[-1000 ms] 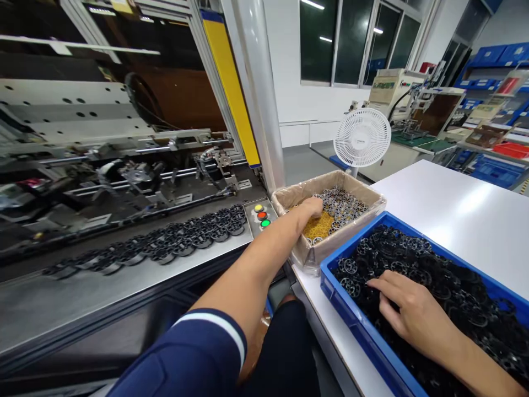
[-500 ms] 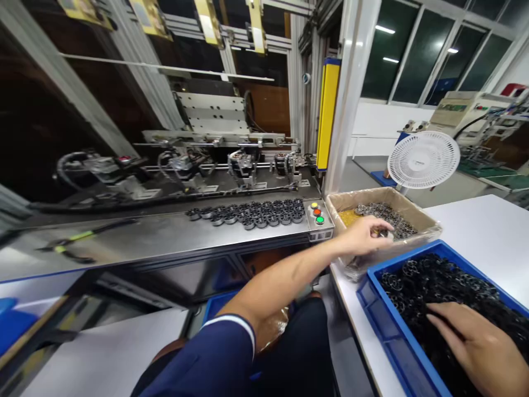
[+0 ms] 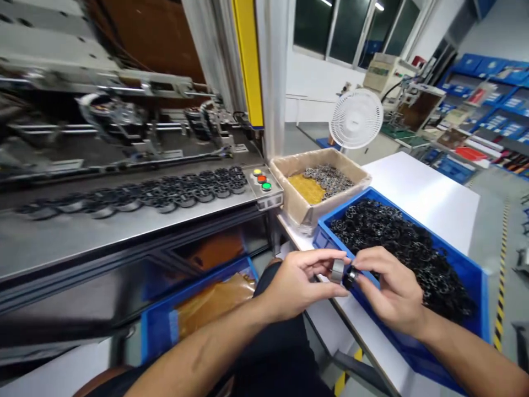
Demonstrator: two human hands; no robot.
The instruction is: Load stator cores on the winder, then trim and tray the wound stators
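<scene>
One silver ring (image 3: 337,271) pinched in left hand (image 3: 294,283), beside black part (image 3: 351,276).

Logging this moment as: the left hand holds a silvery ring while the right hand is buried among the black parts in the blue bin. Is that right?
Not quite: the right hand isn't buried; the head view shows it holding a black part close to the silvery ring. The left hand does hold that ring.

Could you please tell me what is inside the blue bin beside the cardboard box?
The blue bin holds a heap of small black parts. The heap covers the bin's floor; the right hand and forearm hide some of the near side.
</scene>
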